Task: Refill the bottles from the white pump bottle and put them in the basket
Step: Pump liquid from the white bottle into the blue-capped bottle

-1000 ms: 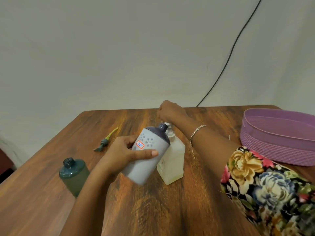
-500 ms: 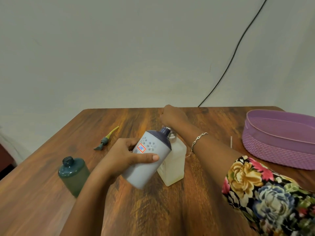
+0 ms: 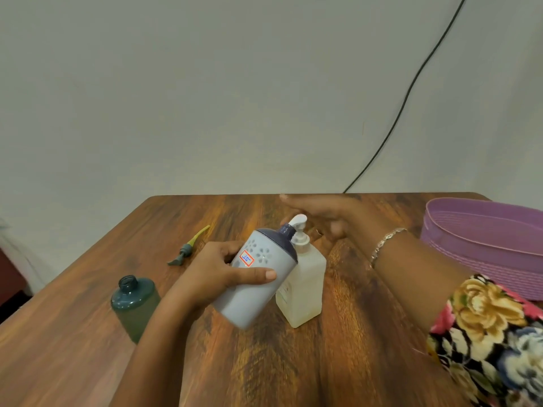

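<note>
Basket [image 3: 482, 254] right of pump bottle [image 3: 302, 286].

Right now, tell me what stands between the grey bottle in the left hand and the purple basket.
The white pump bottle stands close beside the grey bottle on the basket side; the right arm also crosses between.

Counts, clock positions from table centre:
- Bottles: 3. One white pump bottle [image 3: 302, 289] at centre, one grey bottle [image 3: 249, 302] with a navy top touching it at its 9, one uncapped teal bottle [image 3: 135, 304] at 8.
- Pump heads: 2. One fitted on the white pump bottle, one loose pump head [image 3: 185, 251] lying at 10.
- Baskets: 1. Purple basket [image 3: 484, 245] at 3.
- Hands: 2. Left hand [image 3: 211, 268] at 7, right hand [image 3: 329, 212] at 12.
- Bracelets: 1, silver bracelet [image 3: 385, 242] on the right wrist.
- Stickers: 1, red-edged sticker [image 3: 246, 258] on the grey bottle.
- Cables: 1, black cable [image 3: 405, 101] on the wall at 1.
- Tables: 1, wooden table [image 3: 352, 348].
</note>
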